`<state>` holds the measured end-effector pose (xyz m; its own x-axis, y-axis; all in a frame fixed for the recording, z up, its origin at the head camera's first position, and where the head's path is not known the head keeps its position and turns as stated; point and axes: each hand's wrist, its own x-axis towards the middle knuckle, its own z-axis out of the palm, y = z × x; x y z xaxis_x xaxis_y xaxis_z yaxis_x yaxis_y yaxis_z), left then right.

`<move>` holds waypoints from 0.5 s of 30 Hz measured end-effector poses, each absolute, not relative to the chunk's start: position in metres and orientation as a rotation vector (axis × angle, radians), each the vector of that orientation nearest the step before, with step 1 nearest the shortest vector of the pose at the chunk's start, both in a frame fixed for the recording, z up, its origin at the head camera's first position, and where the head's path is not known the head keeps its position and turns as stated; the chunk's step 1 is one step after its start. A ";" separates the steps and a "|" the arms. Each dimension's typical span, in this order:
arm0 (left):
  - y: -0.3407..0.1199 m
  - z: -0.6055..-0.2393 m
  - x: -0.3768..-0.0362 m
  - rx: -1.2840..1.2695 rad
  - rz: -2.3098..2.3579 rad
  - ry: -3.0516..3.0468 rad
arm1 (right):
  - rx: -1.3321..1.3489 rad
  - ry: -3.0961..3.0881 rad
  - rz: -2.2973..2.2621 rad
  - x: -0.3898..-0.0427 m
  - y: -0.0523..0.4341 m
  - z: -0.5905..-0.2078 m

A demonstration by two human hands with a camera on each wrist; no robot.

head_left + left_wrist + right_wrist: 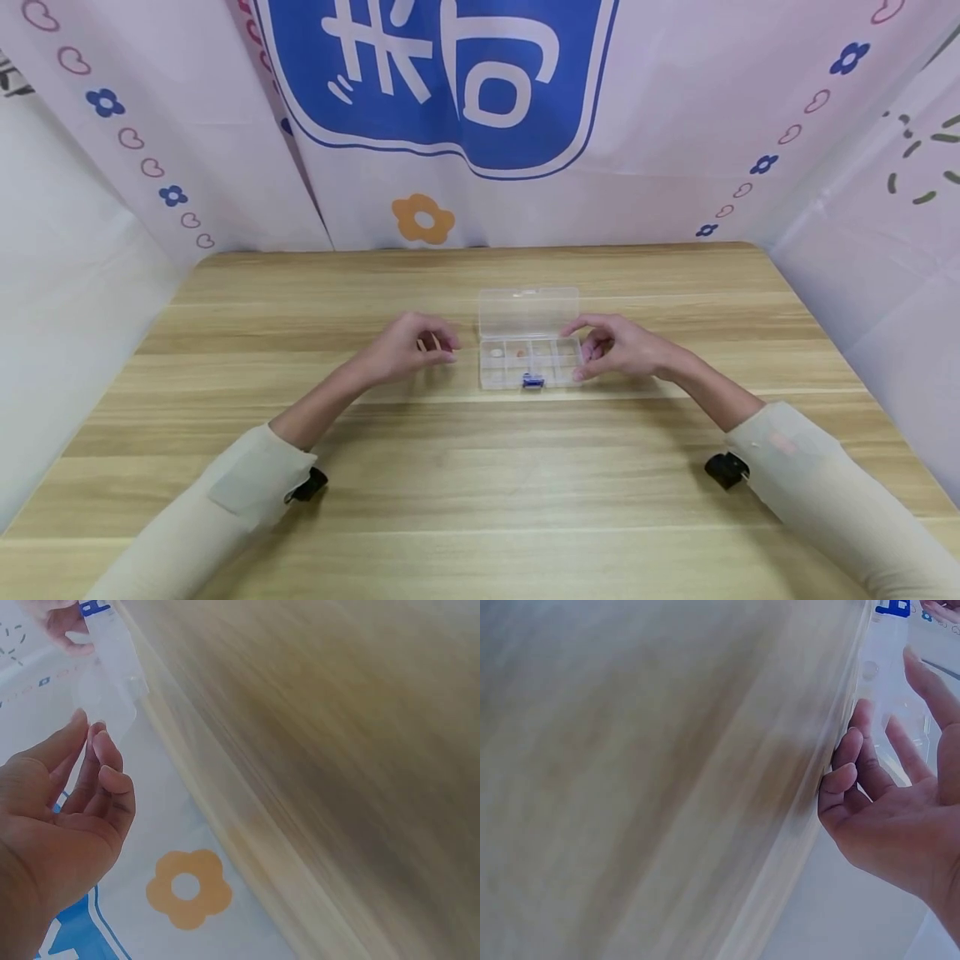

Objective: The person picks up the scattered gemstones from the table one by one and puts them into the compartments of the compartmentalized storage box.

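Head view shows a clear box (529,350) sitting near the middle of the counter (480,467). Its lid (528,311) is flipped up and back. Inside the box are small cups with tiny things in them, some pale and one orange, too small to name. A blue clasp (533,381) sits on the front edge of the box.

The right hand (618,346) is at the right end of the box. Its fingers are bent a little and the tips seem to touch the box side, but it does not grip hard. The left hand (408,346) is just left of the box, not touching it. Its fingers are loosely curled and hold nothing that can be seen.

The box looks light and slippery. I think a push from only the right side could make it slide left or tip. Then the tiny things could jump out of their cups and roll over the counter. A quick bump on the lid could snap it down on fingers.
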<state>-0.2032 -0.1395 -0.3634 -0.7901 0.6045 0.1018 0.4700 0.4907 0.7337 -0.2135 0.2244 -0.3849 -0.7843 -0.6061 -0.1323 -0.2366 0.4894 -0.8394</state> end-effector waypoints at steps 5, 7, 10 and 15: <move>-0.148 -0.363 -0.203 0.917 1.225 2.558 | -0.696 2.311 -1.225 -0.214 0.227 -0.384; -0.154 -0.362 -0.203 0.907 1.232 2.562 | -0.710 2.311 -1.230 -0.213 0.228 -0.384; -0.163 -0.360 -0.201 0.868 1.236 2.578 | -0.720 2.314 -1.248 -0.211 0.230 -0.383; -0.180 -0.362 -0.197 0.833 1.241 2.609 | -0.705 2.341 -1.275 -0.206 0.240 -0.382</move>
<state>-0.1968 -0.1803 -0.3622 -0.8380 0.5341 0.1114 0.4234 0.5078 0.7503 -0.2055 0.2401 -0.3822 -0.8013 -0.5914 -0.0902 -0.2449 0.4618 -0.8525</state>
